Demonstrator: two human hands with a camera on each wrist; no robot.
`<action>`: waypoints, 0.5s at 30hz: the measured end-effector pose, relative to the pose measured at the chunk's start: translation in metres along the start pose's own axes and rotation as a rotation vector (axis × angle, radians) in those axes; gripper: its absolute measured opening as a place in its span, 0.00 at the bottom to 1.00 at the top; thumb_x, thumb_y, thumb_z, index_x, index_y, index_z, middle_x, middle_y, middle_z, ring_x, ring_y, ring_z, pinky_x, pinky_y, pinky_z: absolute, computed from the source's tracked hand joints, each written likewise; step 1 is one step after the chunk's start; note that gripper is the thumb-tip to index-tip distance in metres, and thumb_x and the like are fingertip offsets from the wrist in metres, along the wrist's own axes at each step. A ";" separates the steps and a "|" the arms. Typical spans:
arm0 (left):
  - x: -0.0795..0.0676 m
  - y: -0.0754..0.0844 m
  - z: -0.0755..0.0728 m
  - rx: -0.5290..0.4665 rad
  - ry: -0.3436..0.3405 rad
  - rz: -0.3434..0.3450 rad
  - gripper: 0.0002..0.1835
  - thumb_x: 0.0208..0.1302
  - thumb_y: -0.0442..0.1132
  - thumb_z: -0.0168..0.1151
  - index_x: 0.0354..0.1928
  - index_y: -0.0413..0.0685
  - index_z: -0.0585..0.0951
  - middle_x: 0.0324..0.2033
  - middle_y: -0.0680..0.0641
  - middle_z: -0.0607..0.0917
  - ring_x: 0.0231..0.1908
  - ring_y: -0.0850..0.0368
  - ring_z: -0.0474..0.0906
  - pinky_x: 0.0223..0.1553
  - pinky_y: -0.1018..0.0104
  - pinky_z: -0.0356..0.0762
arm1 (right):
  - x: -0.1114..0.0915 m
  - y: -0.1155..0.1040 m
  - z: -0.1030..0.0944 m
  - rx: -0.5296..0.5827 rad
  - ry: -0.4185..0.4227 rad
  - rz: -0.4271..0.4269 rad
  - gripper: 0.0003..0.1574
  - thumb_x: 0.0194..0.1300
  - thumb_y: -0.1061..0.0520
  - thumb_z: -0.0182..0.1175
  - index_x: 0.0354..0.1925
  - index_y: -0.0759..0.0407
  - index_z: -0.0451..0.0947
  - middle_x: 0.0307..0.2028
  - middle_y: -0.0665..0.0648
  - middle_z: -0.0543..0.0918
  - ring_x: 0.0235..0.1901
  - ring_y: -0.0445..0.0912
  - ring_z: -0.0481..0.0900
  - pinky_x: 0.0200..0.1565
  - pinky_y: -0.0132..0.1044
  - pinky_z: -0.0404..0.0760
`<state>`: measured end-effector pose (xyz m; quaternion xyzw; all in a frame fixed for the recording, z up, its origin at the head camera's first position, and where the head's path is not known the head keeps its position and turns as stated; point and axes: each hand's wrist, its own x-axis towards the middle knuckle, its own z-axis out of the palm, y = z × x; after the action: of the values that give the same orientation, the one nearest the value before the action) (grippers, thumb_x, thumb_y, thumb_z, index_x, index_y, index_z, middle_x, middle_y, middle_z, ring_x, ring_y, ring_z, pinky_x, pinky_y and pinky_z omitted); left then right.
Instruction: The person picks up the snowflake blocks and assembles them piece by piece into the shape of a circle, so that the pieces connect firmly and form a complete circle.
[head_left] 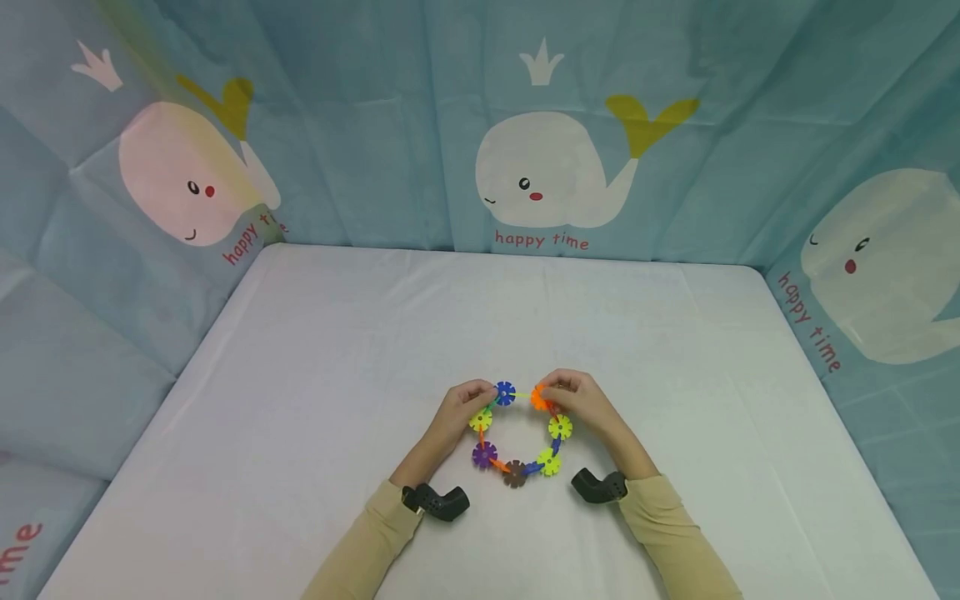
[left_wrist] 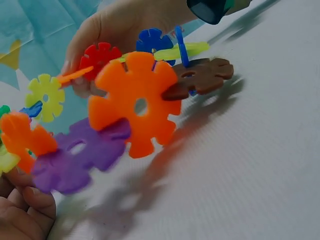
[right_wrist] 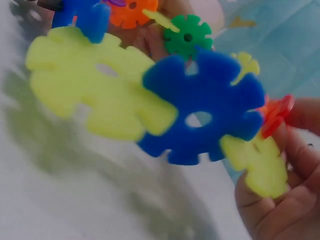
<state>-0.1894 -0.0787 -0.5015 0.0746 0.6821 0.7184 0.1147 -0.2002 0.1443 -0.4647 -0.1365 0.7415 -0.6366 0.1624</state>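
A ring of slotted plastic snowflake discs, several colours joined edge to edge, hangs between both hands in the head view. My left hand (head_left: 454,410) pinches its upper left, beside a blue disc (head_left: 506,393) and a yellow disc (head_left: 480,419). On the upper right, my right hand (head_left: 583,400) grips the ring by an orange disc (head_left: 539,397). A thin yellow disc, seen edge-on, spans between blue and orange. Purple (left_wrist: 75,167) and orange discs fill the left wrist view. The right wrist view shows a large blue disc (right_wrist: 220,95) slotted into a yellow one (right_wrist: 60,65).
A white cloth-covered table (head_left: 360,333) lies under the hands, with shadows of the discs on it. Blue curtains (head_left: 375,125) printed with whales enclose its back and sides. Black wrist devices (head_left: 446,503) sit on both forearms, close to the ring's lower part.
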 end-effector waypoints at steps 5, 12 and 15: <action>0.001 0.001 0.000 0.007 -0.015 -0.009 0.12 0.64 0.38 0.53 0.37 0.32 0.77 0.29 0.44 0.77 0.29 0.58 0.66 0.30 0.71 0.65 | -0.007 -0.022 0.005 -0.034 0.023 -0.047 0.08 0.60 0.69 0.53 0.36 0.76 0.73 0.22 0.60 0.76 0.19 0.43 0.70 0.23 0.32 0.71; -0.005 0.016 0.003 0.060 -0.053 -0.006 0.13 0.64 0.36 0.53 0.36 0.29 0.77 0.27 0.49 0.78 0.26 0.60 0.65 0.27 0.72 0.64 | -0.010 -0.029 0.009 -0.037 0.016 -0.063 0.07 0.60 0.70 0.52 0.36 0.77 0.72 0.22 0.66 0.76 0.18 0.43 0.70 0.23 0.32 0.71; -0.009 0.024 0.004 0.093 -0.053 0.007 0.12 0.63 0.36 0.54 0.36 0.29 0.78 0.26 0.51 0.78 0.25 0.61 0.65 0.27 0.73 0.65 | -0.010 -0.030 0.010 -0.035 0.009 -0.041 0.07 0.60 0.70 0.52 0.36 0.76 0.73 0.21 0.66 0.75 0.18 0.43 0.69 0.23 0.32 0.71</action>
<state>-0.1809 -0.0779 -0.4764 0.1009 0.7113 0.6840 0.1266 -0.1870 0.1353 -0.4362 -0.1518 0.7502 -0.6273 0.1436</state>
